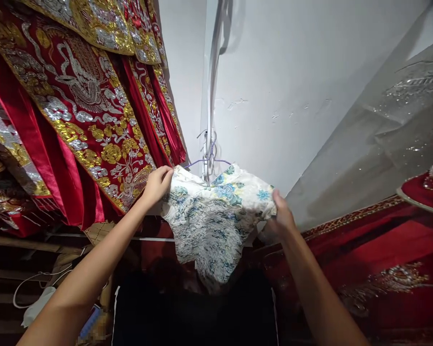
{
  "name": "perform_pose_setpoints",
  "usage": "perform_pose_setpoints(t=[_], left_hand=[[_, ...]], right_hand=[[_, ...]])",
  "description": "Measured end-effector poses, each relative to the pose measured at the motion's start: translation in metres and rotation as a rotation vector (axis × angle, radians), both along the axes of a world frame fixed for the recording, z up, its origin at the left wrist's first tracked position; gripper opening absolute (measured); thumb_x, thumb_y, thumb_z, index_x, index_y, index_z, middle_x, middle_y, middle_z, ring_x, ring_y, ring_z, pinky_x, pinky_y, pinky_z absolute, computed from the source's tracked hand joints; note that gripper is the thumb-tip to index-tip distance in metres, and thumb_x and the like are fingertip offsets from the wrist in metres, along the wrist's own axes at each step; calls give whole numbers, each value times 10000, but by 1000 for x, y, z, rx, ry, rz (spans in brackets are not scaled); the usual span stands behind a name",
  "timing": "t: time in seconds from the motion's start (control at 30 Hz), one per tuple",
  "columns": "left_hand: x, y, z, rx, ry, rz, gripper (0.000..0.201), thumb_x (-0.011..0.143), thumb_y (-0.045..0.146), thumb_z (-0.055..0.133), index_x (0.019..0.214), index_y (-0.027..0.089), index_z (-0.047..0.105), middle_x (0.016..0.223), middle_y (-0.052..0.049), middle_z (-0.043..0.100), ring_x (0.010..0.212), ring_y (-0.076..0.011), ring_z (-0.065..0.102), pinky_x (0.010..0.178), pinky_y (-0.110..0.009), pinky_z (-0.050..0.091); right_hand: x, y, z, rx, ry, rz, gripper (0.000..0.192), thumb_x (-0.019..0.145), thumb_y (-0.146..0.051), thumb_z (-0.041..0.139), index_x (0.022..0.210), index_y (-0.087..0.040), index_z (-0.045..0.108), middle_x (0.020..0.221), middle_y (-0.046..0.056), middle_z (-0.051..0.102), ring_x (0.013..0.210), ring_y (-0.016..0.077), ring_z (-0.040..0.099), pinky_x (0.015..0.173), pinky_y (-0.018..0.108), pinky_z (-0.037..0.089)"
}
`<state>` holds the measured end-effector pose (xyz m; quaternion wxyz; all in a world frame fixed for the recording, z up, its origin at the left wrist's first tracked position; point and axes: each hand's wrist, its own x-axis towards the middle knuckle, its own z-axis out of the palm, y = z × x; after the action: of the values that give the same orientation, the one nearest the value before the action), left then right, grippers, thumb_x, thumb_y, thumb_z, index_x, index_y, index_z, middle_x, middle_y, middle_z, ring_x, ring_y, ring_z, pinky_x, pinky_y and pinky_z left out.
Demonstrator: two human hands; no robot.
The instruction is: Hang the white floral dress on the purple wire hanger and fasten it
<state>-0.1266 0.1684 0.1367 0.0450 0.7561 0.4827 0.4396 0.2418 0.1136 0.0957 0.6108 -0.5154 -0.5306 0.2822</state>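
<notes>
A white floral blouse (216, 216) with blue flowers and a crinkled lower part hangs in the middle of the head view. It is on a thin purple hanger (222, 161), whose hook is at a grey strip or rail by the wall. My left hand (159, 185) pinches the blouse's left shoulder edge between thumb and fingers. At the opposite side, my right hand (283, 214) grips the sleeve edge, slightly smeared by motion, its thumb upward. Between the two hands the cloth is spread wide.
Red garments with gold and silver embroidery (94, 105) hang at the left. Sheer sparkling fabric (393, 125) and a red beaded garment (393, 259) are at the right. Behind stands a white wall (274, 72). A white cord (21, 288) lies at the lower left.
</notes>
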Motion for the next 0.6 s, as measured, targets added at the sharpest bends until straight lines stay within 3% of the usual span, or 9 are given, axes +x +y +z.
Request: perform_pose_setpoints(t=[0.1,0.2,0.27,0.33,0.37,0.4,0.47,0.53,0.6], left_hand=[[20,2,18,52,35,13,339,1006,365,377,1036,186,663,1056,-87,660,1022,-239,591,946,-385,453],[47,-9,41,146,63,69,354,1001,406,416,1196,218,643,1246,-117,554,1225,-290,468,1056,-474,381],[62,-26,53,124,16,17,396,995,453,433,1289,237,589,1250,-116,541,1224,-292,469,1054,-482,389],[73,-48,61,-24,-84,-147,434,1015,481,361,1292,218,567,1144,-104,607,1097,-259,563,970,-437,463],[76,-59,63,-131,-127,-247,448,1022,486,325,1260,204,578,1091,-97,639,1028,-243,601,917,-410,494],[77,-70,65,-242,-153,-336,447,1020,489,321,1210,195,598,1047,-91,663,976,-234,625,870,-388,514],[73,-89,66,-425,-154,-442,378,980,486,423,1068,190,641,993,-81,690,929,-237,648,815,-363,531],[63,-105,65,-533,-97,-475,260,908,434,549,959,201,651,971,-63,702,922,-242,653,817,-351,533],[48,-119,64,-593,15,-474,195,893,382,548,925,220,652,939,-44,706,899,-231,653,824,-335,527]], right_hand=[[2,-6,22,36,291,-75,428,760,-498,737,1028,-180,635,948,79,704,858,250,716,709,365,612],[-7,-24,43,117,533,-238,440,727,-403,773,1073,-181,616,1008,71,695,930,246,706,775,367,611],[-20,-48,44,171,521,-366,396,778,-388,741,1106,-209,609,1026,64,689,942,245,700,806,385,604],[-39,-81,34,275,306,-376,251,875,-415,632,1074,-262,634,990,57,679,908,262,694,799,426,594],[-49,-98,27,326,108,-311,196,884,-401,617,1055,-312,646,957,47,682,886,272,688,770,435,591],[-61,-114,19,342,-104,-130,236,861,-376,642,1097,-370,637,968,39,688,880,289,686,750,453,589],[-82,-139,8,403,-413,338,584,768,-391,735,1309,-439,519,1079,35,689,896,301,693,720,447,596],[-96,-150,3,417,-583,734,859,728,-420,776,1470,-443,343,1252,52,641,1036,298,680,802,424,601],[-99,-144,2,390,-649,874,896,757,-434,764,1515,-419,285,1389,68,556,1206,289,608,946,415,559]])
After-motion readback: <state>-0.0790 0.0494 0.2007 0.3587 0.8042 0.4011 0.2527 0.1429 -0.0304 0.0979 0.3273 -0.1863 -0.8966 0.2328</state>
